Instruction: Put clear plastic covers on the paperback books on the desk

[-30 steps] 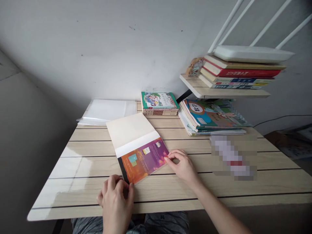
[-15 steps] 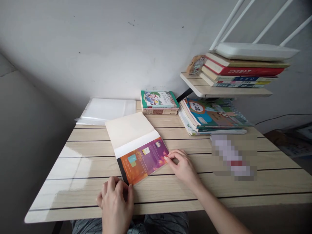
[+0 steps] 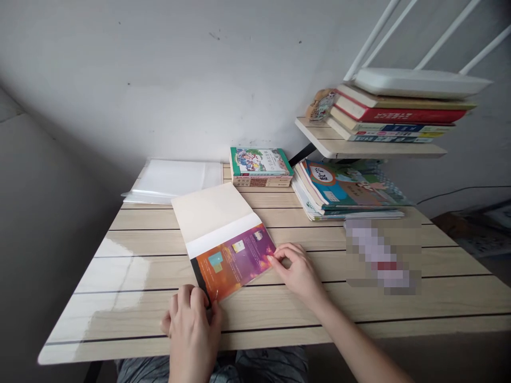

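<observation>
A book (image 3: 217,215) lies open and slanted on the table, a pale page at its far side. Its near part is an orange and purple cover (image 3: 239,260) with small printed pictures and a glossy, see-through edge. At that cover's near left corner, by a black strip, my left hand (image 3: 194,322) has its fingers curled, thumb and fingertips closed on the corner. My right hand (image 3: 297,268) pinches the right edge between thumb and forefinger. Clear plastic sleeves (image 3: 171,178) lie flat behind the book on the left.
A small stack of green-covered books (image 3: 261,165) stands against the wall. Textbooks (image 3: 347,186) are piled to its right, under a raised shelf (image 3: 371,149) bearing more books (image 3: 399,114) and a white box-like object (image 3: 419,82). A blurred-out item (image 3: 379,258) lies on the table (image 3: 303,314).
My left hand has shifted slightly right and up at the corner. The right hand keeps its pinch, and the book stays almost in place.
</observation>
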A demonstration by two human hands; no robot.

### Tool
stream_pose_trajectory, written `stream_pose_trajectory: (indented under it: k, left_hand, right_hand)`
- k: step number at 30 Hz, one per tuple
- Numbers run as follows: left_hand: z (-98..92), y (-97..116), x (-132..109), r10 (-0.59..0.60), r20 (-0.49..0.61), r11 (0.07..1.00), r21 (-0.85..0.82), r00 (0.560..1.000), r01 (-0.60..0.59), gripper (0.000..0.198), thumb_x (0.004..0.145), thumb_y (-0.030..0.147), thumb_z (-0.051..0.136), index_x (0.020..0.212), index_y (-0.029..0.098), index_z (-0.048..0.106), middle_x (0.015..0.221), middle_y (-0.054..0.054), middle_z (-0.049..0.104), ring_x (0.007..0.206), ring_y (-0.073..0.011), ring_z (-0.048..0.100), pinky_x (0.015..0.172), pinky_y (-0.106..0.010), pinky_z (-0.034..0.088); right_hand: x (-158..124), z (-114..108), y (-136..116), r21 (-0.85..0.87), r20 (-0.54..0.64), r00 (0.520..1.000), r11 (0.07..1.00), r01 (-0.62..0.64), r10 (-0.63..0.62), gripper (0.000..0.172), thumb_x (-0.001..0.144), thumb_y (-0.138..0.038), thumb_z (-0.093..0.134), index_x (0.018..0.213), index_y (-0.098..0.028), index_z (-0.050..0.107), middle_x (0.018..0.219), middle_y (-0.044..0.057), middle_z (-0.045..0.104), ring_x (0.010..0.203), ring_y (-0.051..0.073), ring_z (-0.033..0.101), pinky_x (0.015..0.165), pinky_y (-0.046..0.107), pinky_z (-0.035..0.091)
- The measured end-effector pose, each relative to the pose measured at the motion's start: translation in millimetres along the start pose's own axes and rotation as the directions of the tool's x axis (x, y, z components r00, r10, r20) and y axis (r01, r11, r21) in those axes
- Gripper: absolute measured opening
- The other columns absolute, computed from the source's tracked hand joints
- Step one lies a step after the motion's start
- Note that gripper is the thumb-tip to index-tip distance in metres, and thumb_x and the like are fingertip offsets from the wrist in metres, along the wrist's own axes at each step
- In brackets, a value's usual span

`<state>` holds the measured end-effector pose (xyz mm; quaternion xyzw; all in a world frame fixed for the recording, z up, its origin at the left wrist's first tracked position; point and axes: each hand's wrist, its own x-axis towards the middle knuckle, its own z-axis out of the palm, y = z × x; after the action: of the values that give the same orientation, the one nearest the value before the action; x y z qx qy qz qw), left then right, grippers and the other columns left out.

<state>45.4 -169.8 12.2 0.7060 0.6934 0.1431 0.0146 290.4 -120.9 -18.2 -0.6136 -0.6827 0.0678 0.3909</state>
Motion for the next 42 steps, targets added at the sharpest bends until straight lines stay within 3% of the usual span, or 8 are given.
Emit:
stream_pose_trajectory:
  k: [5,10,15,21,27,36,38,42]
  left_hand:
    - [5.9,1,0,0.278,-0.046,0.96,-0.023,0.959,-0.28,0.05,0.08,0.004,0.05,0.117,0.036,0.062,0.117,-0.002,0.061,0.099,-0.0224,0.051,0.081,-0.036,0.037]
    - [13.2,0,4,0.628,-0.009,0.778,0.036,0.778,-0.628,0.049,0.083,0.011,0.048,0.127,0.031,0.058,0.137,0.002,0.053,0.118,-0.0224,0.049,0.086,-0.034,0.042]
    - [16.9,2,7,0.745,0.027,0.662,0.09,0.666,-0.744,0.047,0.083,0.006,0.04,0.124,0.018,0.06,0.144,-0.003,0.046,0.131,-0.0194,0.042,0.101,-0.032,0.04]
    - [27.4,11,-9,0.689,0.007,0.718,0.139,0.725,-0.683,0.055,0.077,0.001,0.036,0.13,0.003,0.05,0.142,-0.015,0.046,0.129,-0.0242,0.045,0.102,-0.035,0.042]
    - [32.5,26,-25,0.542,-0.033,0.84,0.061,0.84,-0.54,0.065,0.087,0.028,0.048,0.143,0.002,0.029,0.149,-0.019,0.033,0.137,-0.0297,0.031,0.106,-0.043,0.038]
    - [34.5,27,-24,0.534,-0.1,0.845,0.088,0.839,-0.528,0.064,0.088,0.037,0.048,0.142,0.007,0.034,0.147,-0.016,0.038,0.134,-0.0284,0.038,0.102,-0.041,0.039]
    - [35.9,27,-23,0.534,-0.12,0.845,0.086,0.837,-0.527,0.06,0.088,0.035,0.047,0.141,0.008,0.037,0.146,-0.016,0.04,0.133,-0.0278,0.039,0.102,-0.041,0.039]
    - [38.9,28,-23,0.53,-0.142,0.848,0.08,0.836,-0.524,0.054,0.088,0.029,0.045,0.139,0.012,0.041,0.145,-0.013,0.043,0.131,-0.0266,0.041,0.101,-0.041,0.039]
  right_hand:
    - [-1,2,-4,-0.044,-0.014,1.0,0.999,-0.003,0.003,0.019,0.081,-0.019,0.057,0.063,-0.022,0.05,0.07,0.003,0.06,0.076,0.02,0.054,0.072,0.035,0.042]
    - [-2,1,-7,-0.086,0.003,1.0,0.996,-0.01,0.01,0.018,0.082,-0.02,0.056,0.065,-0.022,0.05,0.074,0.004,0.061,0.078,0.021,0.053,0.074,0.035,0.042]
    - [-3,1,-7,-0.116,-0.001,1.0,0.993,0.001,-0.001,0.015,0.084,-0.02,0.054,0.069,-0.022,0.052,0.077,0.005,0.061,0.08,0.022,0.053,0.074,0.035,0.042]
    - [-5,2,-6,-0.148,0.01,1.0,0.989,0.01,-0.008,0.015,0.084,-0.018,0.054,0.07,-0.022,0.051,0.078,0.005,0.06,0.081,0.022,0.052,0.074,0.035,0.042]
    - [-5,2,-6,-0.159,0.021,1.0,0.987,0.024,-0.021,0.016,0.085,-0.02,0.053,0.07,-0.022,0.049,0.077,0.005,0.06,0.079,0.021,0.051,0.073,0.034,0.041]
    - [-3,5,-16,-0.367,0.036,0.997,0.929,-0.047,0.064,0.019,0.092,-0.033,0.043,0.09,-0.017,0.054,0.089,0.012,0.059,0.086,0.027,0.052,0.079,0.041,0.043]
    - [-7,8,-24,-0.409,0.024,0.995,0.91,-0.074,0.092,0.037,0.093,-0.039,0.042,0.115,-0.011,0.05,0.108,0.019,0.058,0.101,0.031,0.052,0.086,0.044,0.042]
    - [-25,17,-48,-0.501,0.005,0.993,0.86,-0.099,0.117,0.084,0.086,-0.058,0.045,0.146,-0.007,0.016,0.144,0.026,0.035,0.129,0.04,0.035,0.1,0.055,0.032]
